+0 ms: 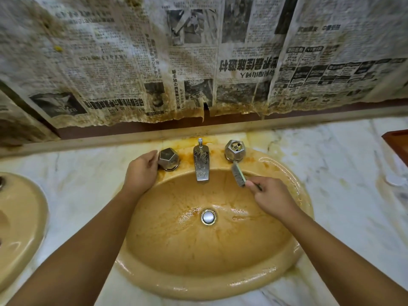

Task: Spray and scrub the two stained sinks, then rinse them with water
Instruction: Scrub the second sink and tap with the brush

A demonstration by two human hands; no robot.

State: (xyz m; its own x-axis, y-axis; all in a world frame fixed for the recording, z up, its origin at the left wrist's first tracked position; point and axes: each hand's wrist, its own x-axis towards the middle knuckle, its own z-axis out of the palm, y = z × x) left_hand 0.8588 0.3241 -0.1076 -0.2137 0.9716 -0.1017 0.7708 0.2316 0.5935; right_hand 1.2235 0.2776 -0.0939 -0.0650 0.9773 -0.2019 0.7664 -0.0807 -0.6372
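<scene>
Right grip (268, 198) pinches the thin handle of a small brush (238, 175), its fingers curled round it. The brush head slants up and away from this grip, and its bristles touch the back rim of the stained sink (198, 286), just below the right tap knob (235, 150). The spout (201, 166) stands just to the left of the brush head, between the two grips, and no water runs from it. The drain plug (208, 216) lies nearer the person than the right grip and to its left, in the bottom of the bowl, with wet foamy streaks around it. Orange-brown stain covers the bowl and the rim under both grips.

Left grip (141, 171) rests on the sink's back left rim. Its fingers lie against the left side of the left tap knob (169, 159), but I cannot tell whether they clasp it or only touch it.

Well to the left of the left grip, part of a second sink (22, 217) shows at the edge of the view, set in the same marble bench (342, 195). Beyond both grips, stained and torn newspaper (198, 62) hangs on the wall above the taps. Far to the right of the right grip, a red-brown corner (397, 146) sits on the bench.
</scene>
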